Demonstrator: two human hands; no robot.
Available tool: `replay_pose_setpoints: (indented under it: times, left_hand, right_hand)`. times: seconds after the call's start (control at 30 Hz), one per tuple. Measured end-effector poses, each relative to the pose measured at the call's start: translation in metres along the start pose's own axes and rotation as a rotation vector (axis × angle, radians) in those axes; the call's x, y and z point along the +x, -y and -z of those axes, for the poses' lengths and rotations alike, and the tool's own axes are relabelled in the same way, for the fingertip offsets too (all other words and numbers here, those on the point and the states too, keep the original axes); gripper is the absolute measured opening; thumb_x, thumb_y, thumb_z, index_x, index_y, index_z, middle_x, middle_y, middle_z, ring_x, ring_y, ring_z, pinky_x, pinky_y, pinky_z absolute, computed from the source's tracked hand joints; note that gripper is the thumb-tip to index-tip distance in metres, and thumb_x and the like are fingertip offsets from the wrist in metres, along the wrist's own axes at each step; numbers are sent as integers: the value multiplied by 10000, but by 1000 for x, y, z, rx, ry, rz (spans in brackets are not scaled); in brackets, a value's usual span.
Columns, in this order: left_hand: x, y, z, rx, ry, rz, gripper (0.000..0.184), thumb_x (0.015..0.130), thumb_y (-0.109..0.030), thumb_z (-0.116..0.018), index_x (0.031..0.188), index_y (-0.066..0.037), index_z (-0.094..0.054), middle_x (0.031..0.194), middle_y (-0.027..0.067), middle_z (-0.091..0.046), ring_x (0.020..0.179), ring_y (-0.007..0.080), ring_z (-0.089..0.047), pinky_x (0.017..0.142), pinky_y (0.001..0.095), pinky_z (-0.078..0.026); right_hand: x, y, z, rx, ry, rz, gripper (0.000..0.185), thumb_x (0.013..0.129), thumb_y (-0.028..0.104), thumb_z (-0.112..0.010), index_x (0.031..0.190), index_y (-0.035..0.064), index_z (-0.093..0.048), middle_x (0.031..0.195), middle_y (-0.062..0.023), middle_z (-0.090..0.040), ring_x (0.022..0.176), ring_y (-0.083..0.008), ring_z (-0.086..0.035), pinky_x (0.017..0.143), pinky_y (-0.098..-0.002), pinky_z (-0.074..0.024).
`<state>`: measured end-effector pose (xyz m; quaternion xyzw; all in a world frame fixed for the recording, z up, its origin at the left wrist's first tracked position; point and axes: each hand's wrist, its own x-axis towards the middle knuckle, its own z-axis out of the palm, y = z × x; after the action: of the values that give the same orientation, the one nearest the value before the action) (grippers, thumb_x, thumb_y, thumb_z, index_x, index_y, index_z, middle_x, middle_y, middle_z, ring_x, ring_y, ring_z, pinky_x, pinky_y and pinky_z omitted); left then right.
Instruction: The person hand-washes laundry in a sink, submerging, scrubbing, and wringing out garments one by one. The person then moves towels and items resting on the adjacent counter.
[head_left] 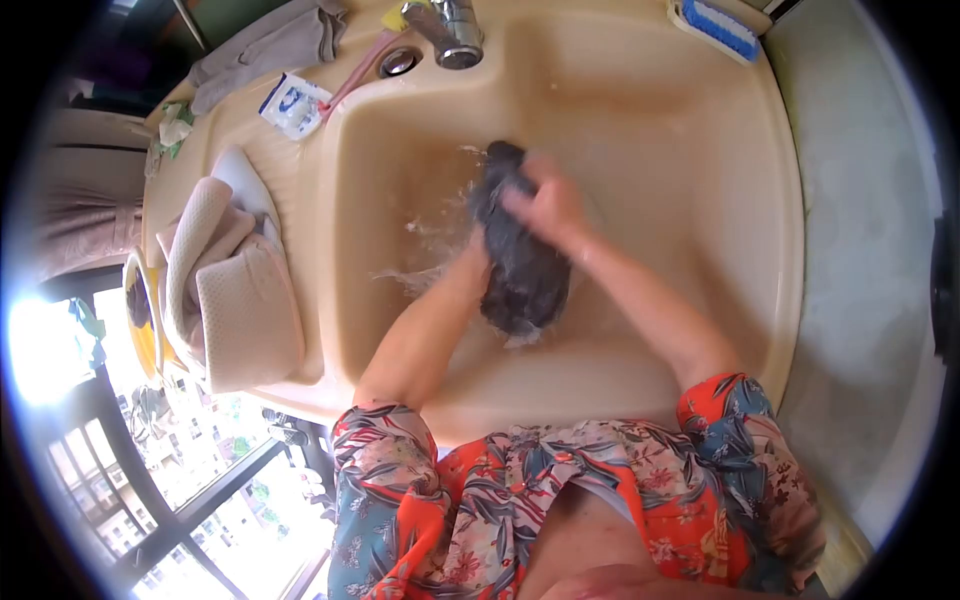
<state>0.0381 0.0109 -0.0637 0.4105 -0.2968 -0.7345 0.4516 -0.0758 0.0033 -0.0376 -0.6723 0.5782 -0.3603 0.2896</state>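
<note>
A wet, dark grey cloth [527, 275] is bunched up in the beige sink basin [660, 200], with water splashing off its left side. My right hand [552, 208], smeared by motion, is closed on the upper part of the cloth. From the left, my left hand [478, 256] reaches into the cloth and holds it; its fingers are hidden by the fabric. What kind of garment or cloth it is cannot be made out.
A chrome faucet [455, 35] stands at the basin's back edge. A blue-bristled brush [722, 28] lies at the back right corner. On the left ledge are a folded pale textile [245, 310], a white-and-blue packet [294, 106] and a grey cloth [262, 58].
</note>
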Motion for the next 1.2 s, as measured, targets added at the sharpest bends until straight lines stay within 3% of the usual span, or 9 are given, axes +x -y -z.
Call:
replay_pose_setpoints:
  times: [0.07, 0.3, 0.43, 0.53, 0.67, 0.77, 0.87, 0.97, 1.2]
  left_hand:
    - [35, 32, 28, 861, -6, 41, 300, 783, -252, -492, 943, -21, -597, 803, 137, -626, 777, 281, -609, 694, 387, -469]
    - [-39, -88, -17, 1606, 785, 238, 441, 682, -348, -629, 1045, -100, -589, 940, 197, -587, 865, 335, -562, 748, 366, -454]
    - [-38, -43, -10, 1854, 453, 131, 696, 624, -429, -676, 1216, -139, -452, 1221, 215, -410, 1033, 396, -459, 856, 402, -416]
    - [-27, 23, -18, 2005, 359, 79, 744, 629, -441, -663, 1233, -88, -410, 1223, 199, -400, 1078, 379, -421, 907, 405, -381]
    - [8, 50, -25, 2012, 328, 36, 499, 667, -392, -624, 1028, -54, -557, 1044, 174, -545, 978, 309, -519, 862, 392, -411]
    - [21, 36, -20, 1600, 220, 229, 521, 651, -400, -627, 1028, -45, -574, 1013, 197, -569, 892, 333, -563, 796, 389, -452]
    - [19, 29, 22, 1176, 369, 143, 611, 620, -427, -631, 1096, -53, -544, 1020, 197, -577, 866, 339, -579, 750, 382, -471]
    - [-8, -30, 25, 1101, 272, 630, 662, 594, -414, -662, 1147, -78, -522, 1043, 179, -577, 879, 341, -574, 767, 404, -458]
    - [-40, 7, -1, 2063, 424, -469, 228, 630, -185, -604, 813, -56, -648, 851, 133, -583, 803, 301, -561, 788, 364, -446]
  right_hand:
    - [26, -80, 15, -259, 89, -91, 386, 708, 340, -638, 921, 21, -596, 942, -173, -573, 846, -342, -548, 724, -396, -449]
    - [-4, -124, 177, 50, 705, -883, 519, 689, 264, -675, 1119, 30, -506, 1040, -117, -564, 973, -225, -533, 827, -351, -428]
    - [-54, -121, 82, -450, 234, -238, 743, 633, 337, -723, 1262, 123, -390, 1325, -182, -286, 1178, -315, -358, 908, -493, -369]
    - [-87, -131, 38, -795, 416, -86, 472, 784, 207, -533, 1236, 151, -413, 1278, -148, -358, 1144, -359, -377, 832, -518, -395]
    - [-30, -108, 38, -647, 457, -637, 301, 778, 126, -499, 1072, 91, -549, 1018, -160, -554, 968, -361, -516, 772, -466, -428]
    - [-35, -158, 36, -787, 226, -46, 262, 739, 145, -557, 982, 65, -607, 860, -168, -604, 803, -301, -593, 725, -397, -461]
    - [-8, -154, 90, 104, 459, -353, 296, 688, 153, -618, 964, 44, -616, 813, -140, -630, 754, -236, -606, 704, -342, -475]
    - [-3, -155, 130, 397, 447, -818, 402, 675, 124, -650, 1043, -14, -563, 911, -89, -624, 864, -200, -571, 778, -303, -451]
    - [-19, -142, 120, 612, 702, -693, 499, 748, 278, -655, 1133, 2, -499, 1015, -127, -584, 935, -196, -547, 837, -314, -437]
